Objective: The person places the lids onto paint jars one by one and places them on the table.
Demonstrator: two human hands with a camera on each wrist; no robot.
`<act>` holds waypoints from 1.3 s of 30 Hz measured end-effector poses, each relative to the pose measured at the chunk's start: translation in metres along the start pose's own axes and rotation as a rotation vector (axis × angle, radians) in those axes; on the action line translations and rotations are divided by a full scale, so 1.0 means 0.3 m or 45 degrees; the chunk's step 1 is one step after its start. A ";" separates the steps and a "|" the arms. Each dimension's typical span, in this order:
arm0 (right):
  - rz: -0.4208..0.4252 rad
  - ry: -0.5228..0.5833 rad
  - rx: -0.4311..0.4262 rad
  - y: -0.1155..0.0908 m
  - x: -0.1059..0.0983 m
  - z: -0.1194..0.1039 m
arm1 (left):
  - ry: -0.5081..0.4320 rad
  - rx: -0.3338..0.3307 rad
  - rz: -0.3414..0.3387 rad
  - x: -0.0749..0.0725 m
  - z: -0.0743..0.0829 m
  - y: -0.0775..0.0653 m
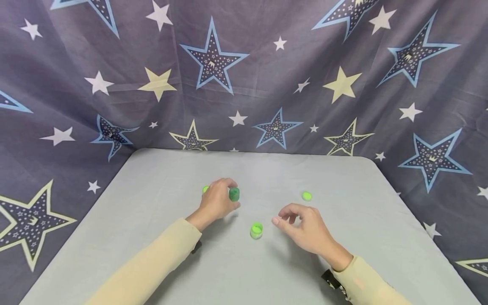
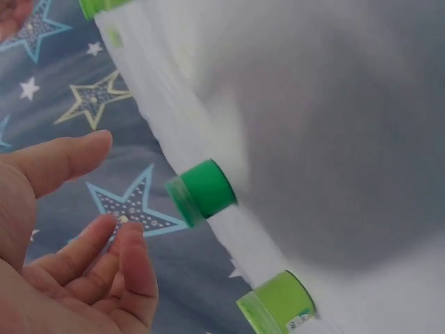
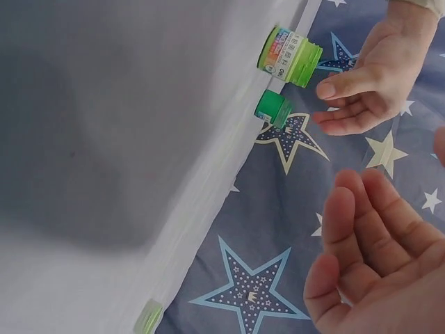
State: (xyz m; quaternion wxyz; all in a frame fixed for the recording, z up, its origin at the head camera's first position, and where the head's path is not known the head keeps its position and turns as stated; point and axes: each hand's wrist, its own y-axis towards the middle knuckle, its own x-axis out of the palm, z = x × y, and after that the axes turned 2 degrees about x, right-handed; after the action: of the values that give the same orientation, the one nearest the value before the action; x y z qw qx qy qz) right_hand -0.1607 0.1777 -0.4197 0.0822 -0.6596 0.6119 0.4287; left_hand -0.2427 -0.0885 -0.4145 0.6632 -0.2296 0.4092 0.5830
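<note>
A small dark green jar stands on the table, between the fingers and thumb of my left hand in the head view. In the left wrist view a gap shows between those fingertips and the dark green jar. Partly behind that hand is a light green jar, its label showing in the left wrist view. Nearer to me is an uncapped light green jar, with a threaded neck in the right wrist view. My right hand hovers to its right, fingers loosely bent and holding nothing.
A light green lid lies flat beyond my right hand. The table has a pale grey cloth on it. A dark curtain with stars hangs behind and along both sides.
</note>
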 end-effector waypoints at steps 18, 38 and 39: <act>0.065 0.019 -0.009 0.001 -0.004 0.014 | -0.310 0.127 -0.169 0.000 0.003 -0.105; 0.114 0.056 0.002 -0.014 -0.018 0.025 | -0.335 0.250 -0.319 0.076 -0.008 -0.141; 0.117 0.058 0.002 -0.015 -0.018 0.025 | -0.332 0.247 -0.323 0.079 -0.004 -0.142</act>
State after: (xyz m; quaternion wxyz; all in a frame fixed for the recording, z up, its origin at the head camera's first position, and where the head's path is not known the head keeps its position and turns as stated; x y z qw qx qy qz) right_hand -0.1597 0.1876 -0.4225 0.0491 -0.6402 0.6436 0.4165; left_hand -0.2024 -0.0848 -0.4419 0.7977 -0.1369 0.3421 0.4775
